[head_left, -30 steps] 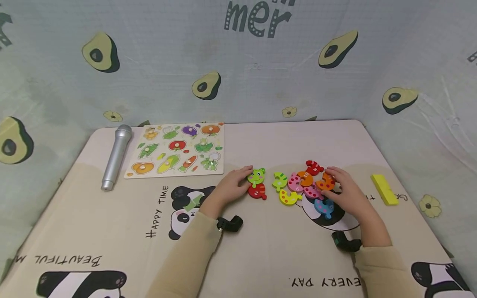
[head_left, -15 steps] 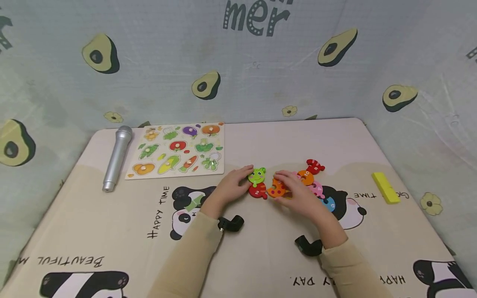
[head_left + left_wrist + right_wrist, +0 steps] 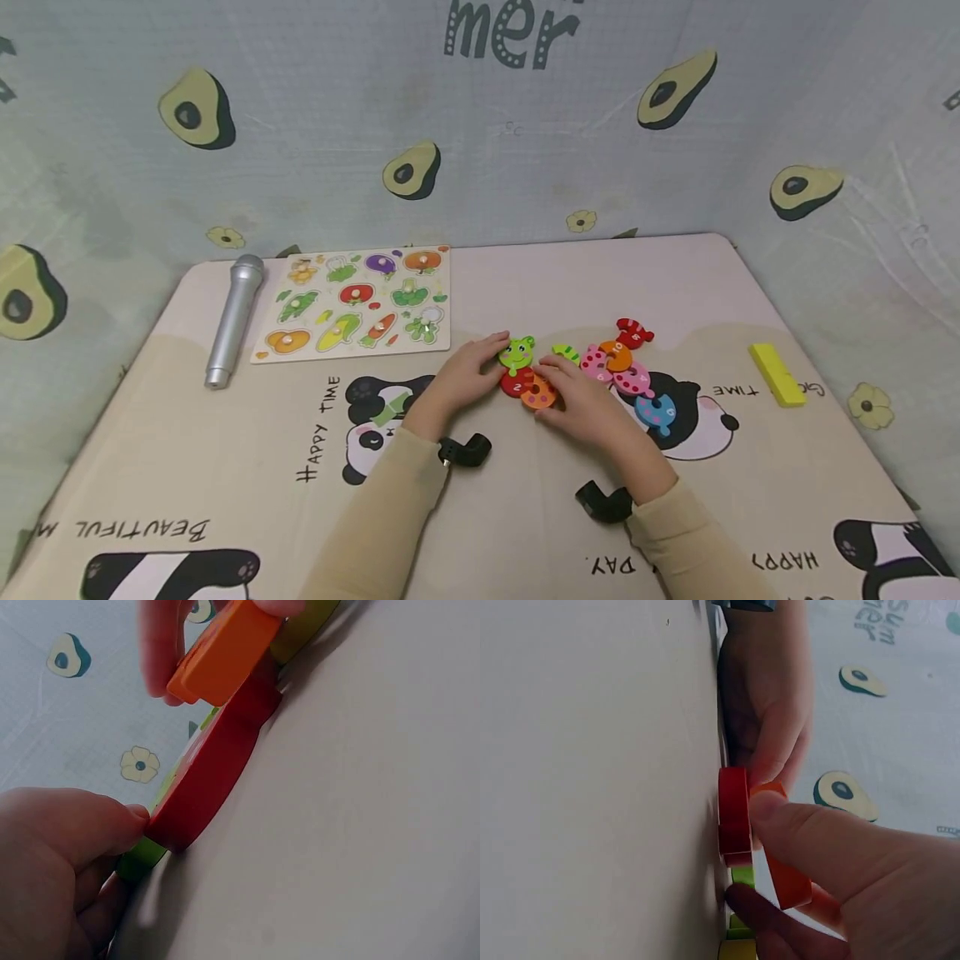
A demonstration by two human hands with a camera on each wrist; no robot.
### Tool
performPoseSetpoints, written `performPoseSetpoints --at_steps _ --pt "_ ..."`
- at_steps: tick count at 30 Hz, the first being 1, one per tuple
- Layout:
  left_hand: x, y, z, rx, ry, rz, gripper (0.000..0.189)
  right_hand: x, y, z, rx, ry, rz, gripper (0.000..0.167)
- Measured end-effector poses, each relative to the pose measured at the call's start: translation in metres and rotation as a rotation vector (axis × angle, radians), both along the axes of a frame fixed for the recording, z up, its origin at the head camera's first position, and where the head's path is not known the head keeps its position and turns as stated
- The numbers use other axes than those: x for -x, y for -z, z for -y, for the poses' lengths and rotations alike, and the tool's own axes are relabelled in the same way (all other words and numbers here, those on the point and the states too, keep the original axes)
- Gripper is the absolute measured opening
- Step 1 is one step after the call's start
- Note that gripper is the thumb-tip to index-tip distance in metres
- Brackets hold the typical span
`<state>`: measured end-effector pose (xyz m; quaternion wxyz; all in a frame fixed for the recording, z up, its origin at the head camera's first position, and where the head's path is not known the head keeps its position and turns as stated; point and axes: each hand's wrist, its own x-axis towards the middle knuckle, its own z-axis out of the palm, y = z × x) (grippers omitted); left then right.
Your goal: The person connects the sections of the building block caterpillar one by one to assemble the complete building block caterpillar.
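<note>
A green animal-face puzzle piece [image 3: 516, 352] lies joined to a red piece [image 3: 513, 382] marked 2, near the middle of the table. My left hand [image 3: 463, 379] holds this pair at its left side; in the left wrist view the thumb presses the red piece [image 3: 217, 776], with the fingers by the green one [image 3: 142, 861]. My right hand [image 3: 588, 407] pinches an orange spotted piece [image 3: 537, 393] between thumb and fingers. The left wrist view has this orange piece [image 3: 229, 652] tilted, partly over the red one's edge. Whether they touch is hard to tell.
Right of my hands lie pink spotted pieces [image 3: 633, 380], a blue piece [image 3: 657, 412], an orange piece [image 3: 617, 357], a red striped piece [image 3: 634, 333] and a partly hidden green one [image 3: 566, 353]. Farther out are a yellow block [image 3: 777, 375], a vegetable board [image 3: 356, 292] and a silver microphone [image 3: 235, 321].
My right hand has gripped the orange spotted piece among the loose pieces and carried it left to the red piece. The left hand has stayed at the green and red pair.
</note>
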<state>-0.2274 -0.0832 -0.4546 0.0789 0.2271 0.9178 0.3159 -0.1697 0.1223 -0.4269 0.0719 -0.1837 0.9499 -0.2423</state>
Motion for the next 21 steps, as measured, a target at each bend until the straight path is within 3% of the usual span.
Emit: performPoseSetpoints --at_steps 5,11,21 --pt "0.0005 0.0003 -0.0006 -0.001 -0.002 -0.009 0.046 0.0009 0.0015 -0.0028 -0.072 -0.014 -0.053 0.064" --pt "0.0011 0.0011 -0.0007 0.006 -0.001 -0.016 0.046 0.0016 0.0033 -0.0037 -0.074 -0.037 -0.072 0.063" --pt "0.0014 0.0015 -0.0012 0.004 -0.003 -0.008 0.047 0.0030 0.0099 -0.0015 -0.104 0.001 -0.144 0.064"
